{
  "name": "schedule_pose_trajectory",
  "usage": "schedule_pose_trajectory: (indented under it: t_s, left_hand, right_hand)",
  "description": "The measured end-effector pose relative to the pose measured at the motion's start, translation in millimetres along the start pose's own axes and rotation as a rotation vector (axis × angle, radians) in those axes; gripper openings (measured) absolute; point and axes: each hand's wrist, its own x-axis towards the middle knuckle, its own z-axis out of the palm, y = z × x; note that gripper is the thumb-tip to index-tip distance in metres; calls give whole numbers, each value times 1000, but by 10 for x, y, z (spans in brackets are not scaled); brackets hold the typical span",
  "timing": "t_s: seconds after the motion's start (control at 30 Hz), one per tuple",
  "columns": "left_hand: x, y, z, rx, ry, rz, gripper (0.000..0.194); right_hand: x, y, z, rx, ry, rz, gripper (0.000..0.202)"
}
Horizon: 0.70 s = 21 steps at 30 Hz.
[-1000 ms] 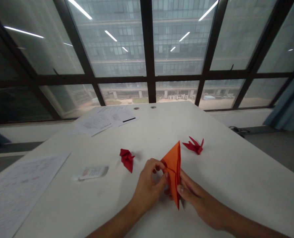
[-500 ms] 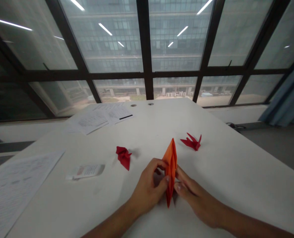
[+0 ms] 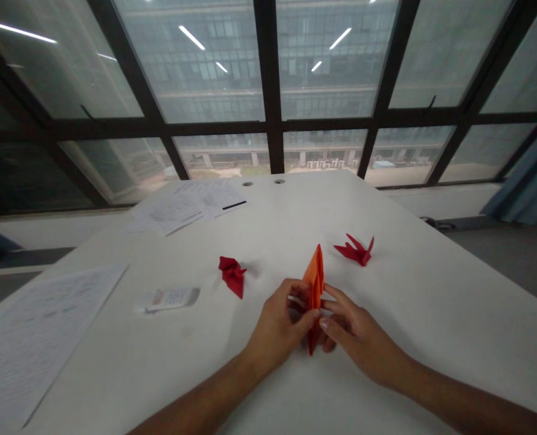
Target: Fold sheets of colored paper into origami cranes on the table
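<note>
An orange-and-red folded origami paper (image 3: 314, 272) stands on end between my hands, narrow and pointed at top and bottom. My left hand (image 3: 279, 323) pinches it from the left, thumb in front and fingers behind. From the right, my right hand (image 3: 361, 338) holds its edge between thumb and fingers; some fingertips are hidden behind the paper. A red folded paper piece (image 3: 232, 276) lies to the left of my hands. Farther off to the right sits a red origami crane (image 3: 356, 249).
A small white packet (image 3: 171, 298) with print lies left on the white table (image 3: 295, 217). Printed sheets (image 3: 182, 205) rest at the back left, and another sheet (image 3: 55, 332) at the near left. Beyond the table are windows with dark frames (image 3: 275, 90).
My right hand has shifted up a little along the folded paper, its fingers now more spread. The paper looks narrower from this side. The whole view has tilted slightly.
</note>
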Motion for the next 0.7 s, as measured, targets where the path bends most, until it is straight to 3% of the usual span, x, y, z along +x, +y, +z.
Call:
schedule_pose_trajectory:
  t_s: [0.3,0.7]
  left_hand:
    - [-19,-68,18,-2,-5,-5,21]
    - [-84,-3,60,-1,-134,65,40]
  right_hand:
    - [5,-58,3,-34,24,16,49]
    - [51,-134,10,-76,203,40,46]
